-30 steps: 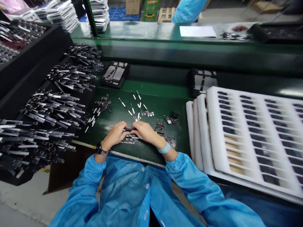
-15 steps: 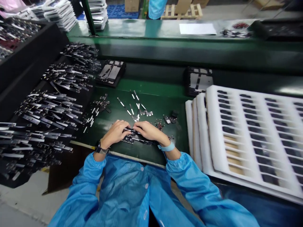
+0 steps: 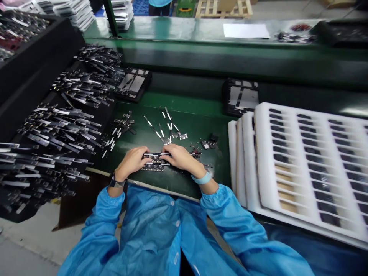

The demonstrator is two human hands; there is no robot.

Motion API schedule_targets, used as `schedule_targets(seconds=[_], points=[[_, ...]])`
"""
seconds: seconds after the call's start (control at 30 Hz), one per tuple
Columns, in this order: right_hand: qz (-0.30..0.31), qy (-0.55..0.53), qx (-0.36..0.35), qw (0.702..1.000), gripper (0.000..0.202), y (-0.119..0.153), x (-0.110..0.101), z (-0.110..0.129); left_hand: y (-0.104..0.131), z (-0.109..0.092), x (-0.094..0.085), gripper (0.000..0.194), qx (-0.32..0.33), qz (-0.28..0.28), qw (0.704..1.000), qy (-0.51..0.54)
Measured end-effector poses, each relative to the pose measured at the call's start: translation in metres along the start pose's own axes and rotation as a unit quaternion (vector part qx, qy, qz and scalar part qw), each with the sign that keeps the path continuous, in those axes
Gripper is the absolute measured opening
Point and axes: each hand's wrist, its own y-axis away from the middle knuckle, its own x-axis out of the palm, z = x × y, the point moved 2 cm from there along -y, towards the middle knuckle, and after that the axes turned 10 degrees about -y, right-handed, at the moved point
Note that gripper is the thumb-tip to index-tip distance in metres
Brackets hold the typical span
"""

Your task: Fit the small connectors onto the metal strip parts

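Note:
My left hand [image 3: 133,161] and my right hand [image 3: 180,156] are both closed on a row of small dark circuit boards [image 3: 155,158], one at each end. Their thumbs lie along its near side and the other fingers are partly hidden behind it. Just below, on the green work surface, lies another strip of joined boards [image 3: 153,167]. Thin black-and-white flex strips [image 3: 152,126] fan out beyond my hands, with a small board piece [image 3: 183,135] among them. Loose dark parts [image 3: 212,142] sit to the right of my right hand.
Bundles of flex strips [image 3: 60,122] fill the dark rack on the left. White foam trays [image 3: 260,161] stand on the right. Two dark trays [image 3: 132,86] [image 3: 240,96] rest at the back. Small parts [image 3: 125,122] and white strips [image 3: 112,142] lie left of my hands.
My left hand has shifted left, so the gap between my hands is wider. The row of boards now lies straighter and shows more, and the long strip under my right hand no longer shows.

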Motion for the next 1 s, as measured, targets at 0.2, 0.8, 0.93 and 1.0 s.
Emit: schedule_targets(seconds=[0.2, 0.8, 0.93, 1.0], points=[[0.005, 0.011, -0.029, 1.000, 0.020, -0.003, 0.006, 0.011, 0.008, 0.003, -0.005, 0.009, 0.005, -0.021, 1.000, 0.008], [0.040, 0.047, 0.039, 0.997, 0.022, -0.011, 0.000, 0.023, 0.001, 0.004, -0.008, 0.012, 0.012, 0.016, 1.000, -0.014], [0.030, 0.101, 0.038, 0.994, 0.025, -0.013, 0.005, 0.024, 0.003, 0.008, -0.004, 0.010, 0.013, -0.002, 1.000, -0.018], [0.025, 0.110, 0.040, 0.993, 0.026, -0.013, 0.007, 0.024, 0.002, 0.009, -0.004, 0.011, 0.014, -0.008, 1.000, -0.018]])
